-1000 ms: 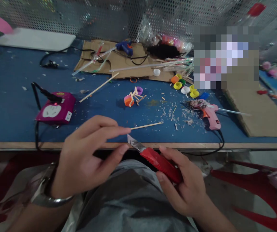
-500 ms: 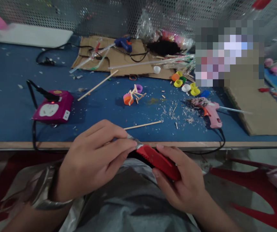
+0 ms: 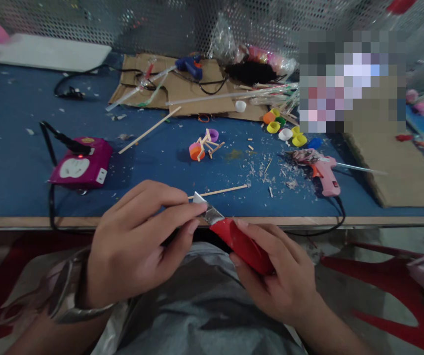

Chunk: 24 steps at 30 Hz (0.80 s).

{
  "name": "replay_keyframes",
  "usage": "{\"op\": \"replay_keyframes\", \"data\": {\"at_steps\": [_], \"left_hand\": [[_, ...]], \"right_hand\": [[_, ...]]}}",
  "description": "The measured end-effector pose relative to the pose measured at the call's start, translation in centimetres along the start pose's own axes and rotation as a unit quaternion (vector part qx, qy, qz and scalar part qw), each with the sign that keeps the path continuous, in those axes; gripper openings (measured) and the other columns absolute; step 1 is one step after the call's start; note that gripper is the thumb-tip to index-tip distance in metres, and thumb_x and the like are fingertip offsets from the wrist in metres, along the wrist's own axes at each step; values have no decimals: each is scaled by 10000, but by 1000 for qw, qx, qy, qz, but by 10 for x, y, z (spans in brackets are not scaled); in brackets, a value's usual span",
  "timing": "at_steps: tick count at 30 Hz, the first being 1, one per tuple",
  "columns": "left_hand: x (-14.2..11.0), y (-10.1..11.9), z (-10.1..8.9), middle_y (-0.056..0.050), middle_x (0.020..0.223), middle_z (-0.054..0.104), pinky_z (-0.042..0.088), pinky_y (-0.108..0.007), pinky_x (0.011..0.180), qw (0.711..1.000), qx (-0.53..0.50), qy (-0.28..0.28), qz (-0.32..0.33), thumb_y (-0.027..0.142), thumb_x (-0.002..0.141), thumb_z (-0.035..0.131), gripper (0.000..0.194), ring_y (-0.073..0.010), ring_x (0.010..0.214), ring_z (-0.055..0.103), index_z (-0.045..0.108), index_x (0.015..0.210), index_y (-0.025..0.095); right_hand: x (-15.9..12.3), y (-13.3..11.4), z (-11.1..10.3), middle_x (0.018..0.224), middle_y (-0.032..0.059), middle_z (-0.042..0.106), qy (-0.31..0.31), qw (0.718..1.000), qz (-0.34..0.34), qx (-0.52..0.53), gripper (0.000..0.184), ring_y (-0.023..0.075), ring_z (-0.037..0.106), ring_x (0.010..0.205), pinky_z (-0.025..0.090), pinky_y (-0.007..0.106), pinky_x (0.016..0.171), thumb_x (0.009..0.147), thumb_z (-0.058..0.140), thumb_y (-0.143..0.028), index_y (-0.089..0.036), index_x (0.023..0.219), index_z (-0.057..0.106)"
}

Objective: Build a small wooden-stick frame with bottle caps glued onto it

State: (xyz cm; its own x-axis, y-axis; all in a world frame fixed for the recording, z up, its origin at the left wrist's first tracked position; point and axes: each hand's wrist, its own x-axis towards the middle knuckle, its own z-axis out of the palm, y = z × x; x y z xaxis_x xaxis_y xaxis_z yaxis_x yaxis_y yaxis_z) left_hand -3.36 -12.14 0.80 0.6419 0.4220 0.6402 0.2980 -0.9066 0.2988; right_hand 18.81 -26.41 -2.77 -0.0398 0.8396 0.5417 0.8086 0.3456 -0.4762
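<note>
R fingers (image 3: pixel 261 237) gripping red cutter (image 3: pixel 240 244) w/ L fingers (image 3: pixel 180 216) at blade (image 3: pixel 214 215), can't tell if pinching.

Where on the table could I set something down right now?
Mostly bare: the blue tabletop between the purple power box and orange cap, nearer than the long stick; also left of the box, among a few scraps. Crowded: the shavings around the pink glue gun, and the back cardboard.
</note>
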Motion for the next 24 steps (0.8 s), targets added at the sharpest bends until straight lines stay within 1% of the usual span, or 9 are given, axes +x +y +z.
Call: {"op": "replay_keyframes", "data": {"at_steps": [4, 8, 11, 14, 18, 22, 24], "left_hand": [[3, -3, -3, -60, 1002, 788, 658, -406, 823, 998, 36, -16, 39, 79, 949, 782, 239, -227, 889, 762, 785, 1157, 197], [6, -6, -5, -61, 968, 800, 656, -418, 764, 995, 53, -34, 79, 83, 949, 783, 215, -237, 858, 774, 763, 1142, 177], [6, -8, -4, -57, 973, 813, 665, -421, 770, 993, 63, -35, 92, 104, 957, 796, 222, -243, 873, 790, 751, 1161, 179], [5, -9, -3, -72, 981, 819, 672, -421, 785, 991, 71, -41, 102, 90, 968, 784, 220, -246, 879, 800, 749, 1177, 148], [6, -12, -2, -73, 978, 820, 685, -403, 780, 987, 83, -50, 129, 106, 995, 761, 190, -241, 862, 803, 745, 1177, 155], [6, -15, 4, -88, 956, 817, 693, -404, 767, 985, 84, -34, 144, 112, 1002, 760, 162, -241, 827, 800, 742, 1163, 122], [5, -16, 7, -94, 972, 823, 706, -404, 806, 987, 87, -27, 133, 106, 1006, 750, 158, -245, 854, 812, 747, 1162, 128]], "right_hand": [[4, 0, -2, 1266, 112, 821, -10, 1000, -15, -16, 421, 226, 785, 1098, 666, 340, 962, 1023, 683, -179, -123, 1440, 669], [8, 0, -5, 1244, 115, 824, -18, 998, -41, -52, 403, 233, 791, 1067, 666, 353, 920, 1033, 686, -178, -111, 1430, 685], [11, 1, -7, 1223, 116, 826, -27, 996, -52, -66, 398, 233, 790, 1069, 662, 355, 909, 1035, 685, -156, -101, 1430, 685], [12, 2, -8, 1234, 124, 824, -37, 995, -61, -72, 412, 230, 784, 1096, 660, 348, 920, 1039, 672, -143, -83, 1446, 676], [11, 2, -7, 1242, 135, 822, -25, 993, -74, -90, 414, 234, 782, 1090, 662, 352, 894, 1038, 676, -150, -66, 1444, 679], [10, 1, -6, 1227, 139, 824, -20, 991, -78, -103, 414, 238, 788, 1059, 669, 352, 847, 1041, 682, -152, -62, 1445, 678], [9, 1, -6, 1225, 141, 825, -24, 991, -79, -105, 417, 240, 795, 1046, 676, 352, 827, 1042, 682, -155, -63, 1449, 674]]}}
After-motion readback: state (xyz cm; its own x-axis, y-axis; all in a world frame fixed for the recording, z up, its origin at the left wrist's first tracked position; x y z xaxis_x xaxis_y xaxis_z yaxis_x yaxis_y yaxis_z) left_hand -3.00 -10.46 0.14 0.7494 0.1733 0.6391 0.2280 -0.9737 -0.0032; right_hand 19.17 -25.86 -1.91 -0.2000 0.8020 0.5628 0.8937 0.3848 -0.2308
